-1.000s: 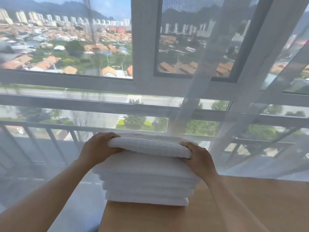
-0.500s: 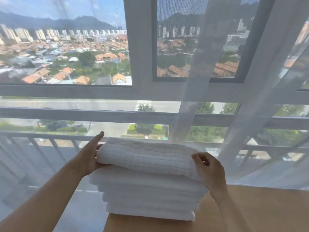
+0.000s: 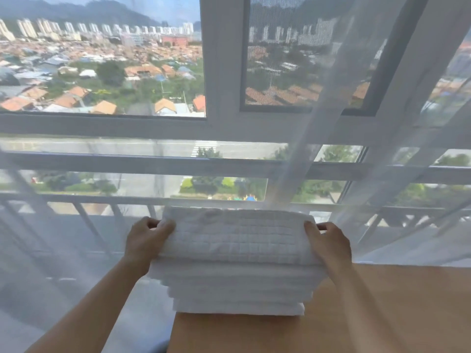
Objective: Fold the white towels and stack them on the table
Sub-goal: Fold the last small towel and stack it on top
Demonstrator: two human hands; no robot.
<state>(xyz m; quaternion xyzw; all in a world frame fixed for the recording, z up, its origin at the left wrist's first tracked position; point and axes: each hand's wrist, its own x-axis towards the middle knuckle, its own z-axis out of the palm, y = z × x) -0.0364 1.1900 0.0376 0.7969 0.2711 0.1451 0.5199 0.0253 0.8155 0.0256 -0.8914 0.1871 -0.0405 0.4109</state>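
Stack: a pile of folded white towels [image 3: 237,289] stands on the near-left corner of the wooden desk [image 3: 382,314], its left side flush with or slightly past the desk's left edge.
Top towel: a folded white towel with a waffle-grid weave [image 3: 237,236] lies flat on top of the pile, slightly wider than the layers beneath.
Lower layers: several folded layers are visible under it, their front edges stepped back toward the bottom.
Left hand: the left hand [image 3: 146,238] is at the left end of the top towel.
Left grip: thumb on the towel's upper face, fingers curled round its end, pinching the fabric.
Right hand: the right hand [image 3: 330,242] is at the right end of the same towel.
Right grip: thumb on top, fingers wrapped behind the end, holding the towel.
Forearms: both bare forearms reach in from the bottom of the view, converging on the pile.
Background: a sheer white curtain [image 3: 356,123] hangs just behind the desk, in front of a white-framed window [image 3: 221,72] with a railing [image 3: 84,207] outside.
Outside view: rooftops, trees and distant tower blocks.
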